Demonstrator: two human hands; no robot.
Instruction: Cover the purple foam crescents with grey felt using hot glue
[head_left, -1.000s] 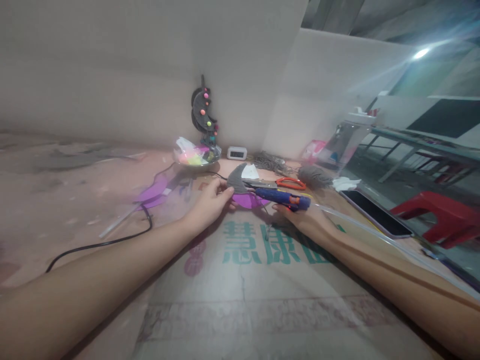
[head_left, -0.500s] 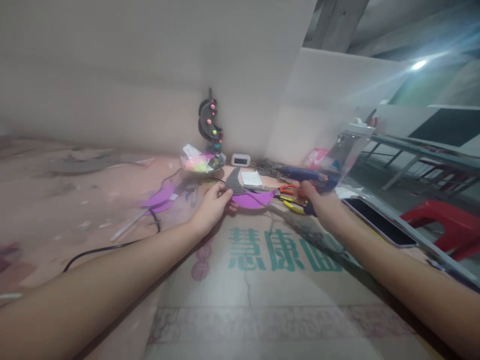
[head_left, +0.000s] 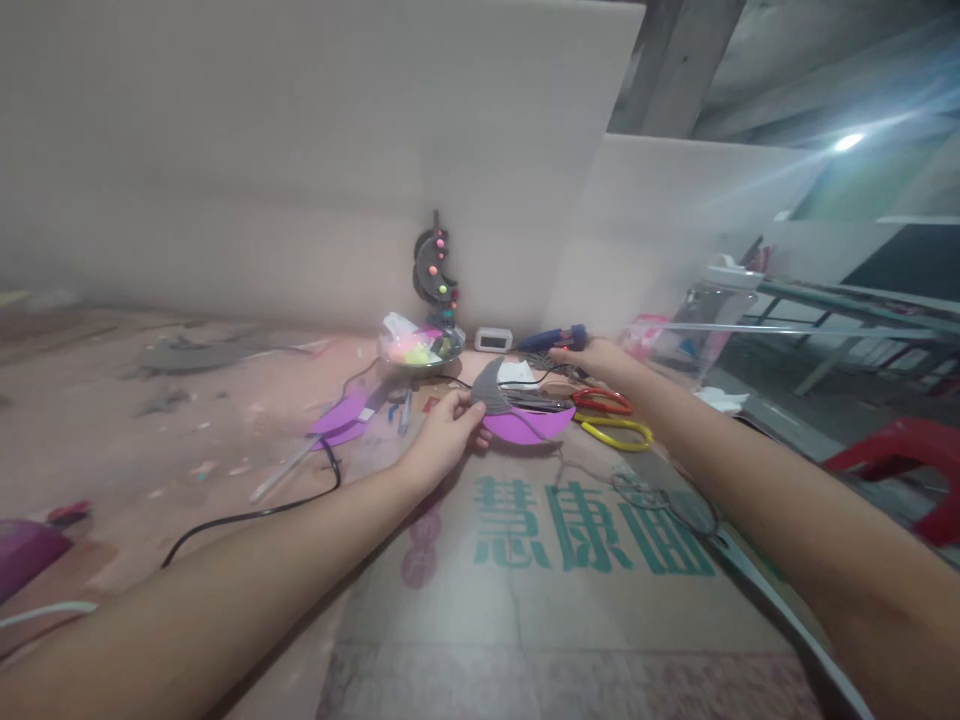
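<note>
My left hand [head_left: 448, 432] pinches the left end of a crescent-shaped piece [head_left: 529, 426], grey on its upper part and purple along the lower edge. It lies over the cardboard in front of me. Farther back, my right hand [head_left: 589, 358] has its fingers closed at the right end of a blue glue gun [head_left: 551, 339], on which a small red light shows. Between my hands lie tools with red handles [head_left: 602, 401] and yellow handles [head_left: 619, 434]. A white paper [head_left: 517, 375] rests behind the crescent piece.
A decorated grey crescent ornament [head_left: 433, 268] stands behind a clear bowl [head_left: 421, 357] of colourful bits. Beside it sits a small white digital clock [head_left: 493, 340]. Purple pieces [head_left: 341, 418] and a black cable [head_left: 247, 514] lie left. A clear container [head_left: 697, 320] stands right.
My right hand has carried the glue gun left and back toward the wall, away from the red and yellow handles. My left hand keeps its hold on the crescent piece. The view has shifted slightly.
</note>
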